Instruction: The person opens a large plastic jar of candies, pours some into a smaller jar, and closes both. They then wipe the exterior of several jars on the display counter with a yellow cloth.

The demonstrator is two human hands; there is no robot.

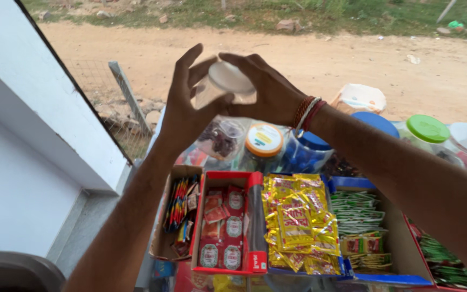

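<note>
Both hands are raised above a stall surface (152, 270) crowded with boxes and jars, and between them they hold a clear plastic jar (217, 94) with a white lid (231, 77). The left hand (185, 100) wraps around the jar's body from the left, fingers up and thumb across the front. The right hand (266, 89) comes in from the right and closes over the white lid, fingers curled around its rim — a bundle of red and white thread bands (306, 113) sits on that wrist.

The jar is in the air, well above the goods. Below it stand other jars: one with dark contents (222, 138), one with an orange lid (264, 139), a blue one (304, 154) and a green-lidded one (427, 128). Nearer the camera lie open boxes — a red box of red sachets (225, 221), yellow sachets (295, 221), and green-and-white packets (355, 213). Beyond the stall runs a dirt road (298, 59).
</note>
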